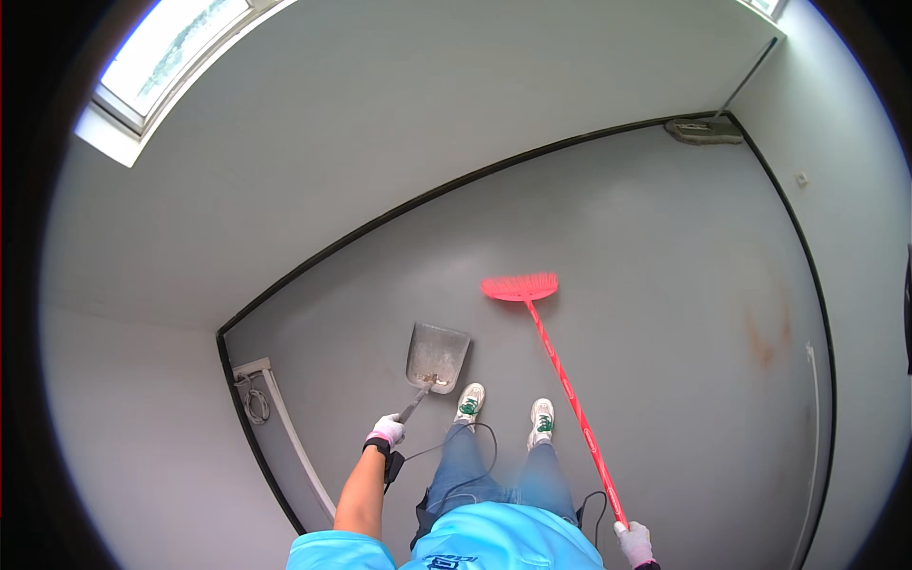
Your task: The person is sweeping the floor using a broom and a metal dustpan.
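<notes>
My left hand, in a white and pink glove, is closed round the handle of a grey metal dustpan. The pan lies out in front of my left foot, with a little pale debris near its handle end. At the lower right my right hand, gloved too, grips the top of a long red broom. Its stick slants forward and left to a red bristle head, which points away from me, right of the dustpan and apart from it.
Grey floor meets pale walls along a dark baseboard. A flat mop leans in the far right corner. White trunking and a coiled cable lie by the left wall. Brownish stains mark the floor at right.
</notes>
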`<action>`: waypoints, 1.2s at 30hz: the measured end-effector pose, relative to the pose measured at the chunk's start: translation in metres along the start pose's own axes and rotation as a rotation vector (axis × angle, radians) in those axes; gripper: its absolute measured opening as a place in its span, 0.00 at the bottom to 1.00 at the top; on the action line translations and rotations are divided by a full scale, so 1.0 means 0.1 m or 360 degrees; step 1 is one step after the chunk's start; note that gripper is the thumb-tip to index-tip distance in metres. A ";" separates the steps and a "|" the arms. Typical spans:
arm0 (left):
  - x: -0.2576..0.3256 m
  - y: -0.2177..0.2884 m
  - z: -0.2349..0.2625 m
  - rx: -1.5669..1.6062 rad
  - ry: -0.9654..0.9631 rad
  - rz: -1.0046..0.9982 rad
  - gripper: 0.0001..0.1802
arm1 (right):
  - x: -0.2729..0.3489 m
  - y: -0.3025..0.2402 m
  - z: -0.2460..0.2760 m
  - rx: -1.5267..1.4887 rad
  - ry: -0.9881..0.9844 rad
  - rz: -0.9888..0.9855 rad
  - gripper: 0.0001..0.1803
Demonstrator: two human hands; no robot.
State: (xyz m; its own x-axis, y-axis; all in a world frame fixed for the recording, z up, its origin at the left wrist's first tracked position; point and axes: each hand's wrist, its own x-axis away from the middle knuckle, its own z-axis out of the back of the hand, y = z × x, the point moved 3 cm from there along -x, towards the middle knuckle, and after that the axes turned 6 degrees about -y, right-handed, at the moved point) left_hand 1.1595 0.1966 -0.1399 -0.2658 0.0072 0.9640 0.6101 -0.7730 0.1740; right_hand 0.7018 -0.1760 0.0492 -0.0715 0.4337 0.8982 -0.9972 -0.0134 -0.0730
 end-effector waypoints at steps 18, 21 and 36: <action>-0.95 1.74 0.24 -0.1435 -0.0021 -0.0147 0.16 | 0.90 -1.64 -1.42 -0.0730 -0.0568 -0.0544 0.15; -0.97 1.71 0.21 -0.1426 0.0032 -0.0169 0.17 | 1.43 -1.59 -1.28 -0.0823 -0.0664 -0.0128 0.21; -0.81 1.37 0.53 -0.1144 -0.0100 -0.0138 0.16 | 0.95 -2.00 -0.93 -0.0576 -0.0485 -0.0339 0.17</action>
State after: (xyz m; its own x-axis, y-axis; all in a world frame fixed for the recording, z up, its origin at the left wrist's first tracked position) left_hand 1.3042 0.1236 -0.1837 -0.2344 0.1074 0.9662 -0.0586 -0.9936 0.0962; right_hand 0.8960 -0.0484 0.1093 0.0761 0.1101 0.9910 -0.9236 0.3824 0.0285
